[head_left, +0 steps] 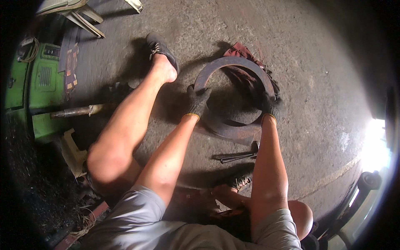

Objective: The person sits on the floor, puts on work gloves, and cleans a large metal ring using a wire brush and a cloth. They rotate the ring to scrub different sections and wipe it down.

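Observation:
A large, flat rusty metal ring [233, 61] is between my hands over the concrete floor. My left hand [198, 102], in a dark knit glove with a yellow cuff, grips the ring's left side. On its right side is my right hand [271, 106], gloved alike and closed around the edge, its fingers partly hidden. A curved rusty metal piece [237, 132] shows below; whether it is the same ring or a second one, I cannot tell. Dark red cloth [239, 51] lies crumpled behind and inside the ring. Nearer me rests what looks like a hammer [239, 158].
My outstretched leg [129, 121] and my shoe [160, 50] are left of the ring. A green machine [46, 79] with a protruding metal bar [79, 111] stands at the left. A plastic chair [85, 21] is at the far left. Bright light enters at the right.

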A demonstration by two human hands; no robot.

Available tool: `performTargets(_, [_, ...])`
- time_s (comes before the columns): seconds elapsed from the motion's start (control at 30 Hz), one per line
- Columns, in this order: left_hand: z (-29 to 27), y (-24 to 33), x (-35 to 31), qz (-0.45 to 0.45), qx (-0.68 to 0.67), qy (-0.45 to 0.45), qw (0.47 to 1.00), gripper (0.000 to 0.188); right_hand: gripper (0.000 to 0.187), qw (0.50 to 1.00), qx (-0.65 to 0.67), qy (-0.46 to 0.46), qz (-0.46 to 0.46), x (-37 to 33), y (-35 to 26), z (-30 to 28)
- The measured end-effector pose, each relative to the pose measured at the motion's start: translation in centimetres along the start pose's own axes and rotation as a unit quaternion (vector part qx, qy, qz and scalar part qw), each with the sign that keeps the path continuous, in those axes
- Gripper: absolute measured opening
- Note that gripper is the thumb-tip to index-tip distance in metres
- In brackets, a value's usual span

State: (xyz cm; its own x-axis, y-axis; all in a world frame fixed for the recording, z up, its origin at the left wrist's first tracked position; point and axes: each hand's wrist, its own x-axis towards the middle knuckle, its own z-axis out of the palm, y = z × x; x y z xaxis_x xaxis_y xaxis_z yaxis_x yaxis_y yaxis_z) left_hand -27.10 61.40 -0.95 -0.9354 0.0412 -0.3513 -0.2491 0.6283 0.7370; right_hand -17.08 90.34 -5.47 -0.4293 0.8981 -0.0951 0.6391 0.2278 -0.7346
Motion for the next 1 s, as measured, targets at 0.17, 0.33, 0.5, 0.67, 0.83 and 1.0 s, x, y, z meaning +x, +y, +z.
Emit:
performTargets(0.17, [0.1,0.9,-0.9,-0.013,-0.068,-0.001,0.998,0.074,0.070,0.988,0.148,-0.042,-0.032,0.0,2.0,0.7])
performTargets(0.33, [-0.6,1.3,1.3,-0.045,-0.067,-0.026,0.996,0.077,0.059,0.997,-0.044,-0.054,0.036,-0.4,0.9,-0.1])
performTargets(0.5, [-1.3,2.7,6.4,0.044,0.111,-0.029,0.992,0.082,0.046,0.994,-0.072,-0.030,0.072,-0.8,1.4,0.4])
performTargets(0.67, [0.3,6.0,11.3,0.126,0.179,-0.017,0.976,0.087,0.040,0.991,-0.119,-0.036,0.050,-0.4,3.6,1.7])
performTargets(0.83, [4.7,10.2,17.1,0.205,0.110,-0.136,0.963,0.089,0.035,0.985,-0.154,-0.052,0.053,-0.4,5.5,2.9])
performTargets(1.0, [11.4,11.3,20.3,0.185,-0.009,-0.222,0.957,0.089,0.032,0.996,-0.079,-0.001,0.044,-1.2,4.8,2.1])
